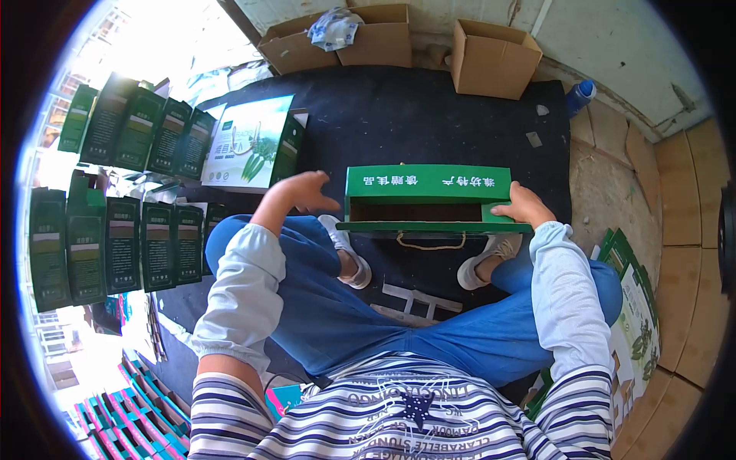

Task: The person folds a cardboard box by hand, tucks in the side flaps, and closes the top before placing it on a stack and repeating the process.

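A green cardboard gift box (pixel 429 182) with white lettering lies in front of me between my feet. Its long opening faces me and shows a brown inside. A tan rope handle (pixel 431 244) hangs from the panel on the near side. My right hand (pixel 529 208) grips the box's right end, thumb pressed on the small green end flap and fingers around the outside. My left hand (pixel 308 192) is held just left of the box, apart from it, with fingers spread and nothing in them.
Rows of green boxes (pixel 123 245) stand at left, beside a white and green printed box (pixel 249 146). Open brown cartons (pixel 494 61) sit along the back wall. Flat printed cardboard (pixel 636 307) and stacked cartons (pixel 681 192) are at right. A blue bottle (pixel 583 93) lies back right.
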A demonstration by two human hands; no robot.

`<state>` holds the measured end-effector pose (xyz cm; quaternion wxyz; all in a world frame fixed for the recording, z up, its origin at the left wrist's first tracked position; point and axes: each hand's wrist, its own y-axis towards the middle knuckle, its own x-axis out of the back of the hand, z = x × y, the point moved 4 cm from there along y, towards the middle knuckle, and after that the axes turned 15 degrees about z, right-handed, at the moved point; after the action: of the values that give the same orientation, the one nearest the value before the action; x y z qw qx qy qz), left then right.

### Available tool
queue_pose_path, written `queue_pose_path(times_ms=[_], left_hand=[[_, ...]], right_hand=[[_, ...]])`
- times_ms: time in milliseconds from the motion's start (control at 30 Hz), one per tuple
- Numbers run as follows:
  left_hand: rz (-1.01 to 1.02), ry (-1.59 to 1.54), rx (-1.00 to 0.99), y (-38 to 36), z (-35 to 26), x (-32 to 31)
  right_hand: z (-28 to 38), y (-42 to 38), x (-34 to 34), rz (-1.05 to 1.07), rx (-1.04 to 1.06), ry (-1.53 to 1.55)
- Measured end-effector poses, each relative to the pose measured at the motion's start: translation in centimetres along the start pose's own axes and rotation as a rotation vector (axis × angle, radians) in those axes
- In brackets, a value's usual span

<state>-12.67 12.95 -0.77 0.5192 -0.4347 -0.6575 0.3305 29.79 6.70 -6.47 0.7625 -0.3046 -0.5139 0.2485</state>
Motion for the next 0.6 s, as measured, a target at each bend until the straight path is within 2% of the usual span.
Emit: queue_pose_path(times_ms=[67, 133, 200, 300, 500, 600], left_hand=[[0.005, -0.119, -0.019, 1.9, 0.0, -2.2], [-0.064, -0.249, -0.194, 3.3, -0.8, -3.6], [-0.271, -0.048, -0.151, 5.0, -0.8, -4.2], [-0.423, 0.049, -0.174, 6.2, -0.5, -4.9], [-0.486, 0.056, -0.114, 7.2, -0.5, -5.2], [-0.537, 0.054, -0.147, 7.2, -0.5, -5.5]], right_hand=[[-0.3, 0.4, -0.2, -0.012, 0.009, -0.029], [-0.1, 0.2, -0.2, -0.013, 0.005, -0.042], [0.2, -0.3, -0.1, -0.001, -0.013, -0.041], [0.2, -0.3, -0.2, -0.007, -0.030, -0.043], [-0.1, 0.6, -0.2, 0.005, -0.049, -0.032], [-0.2, 0.5, -0.2, 0.009, -0.051, -0.039]])
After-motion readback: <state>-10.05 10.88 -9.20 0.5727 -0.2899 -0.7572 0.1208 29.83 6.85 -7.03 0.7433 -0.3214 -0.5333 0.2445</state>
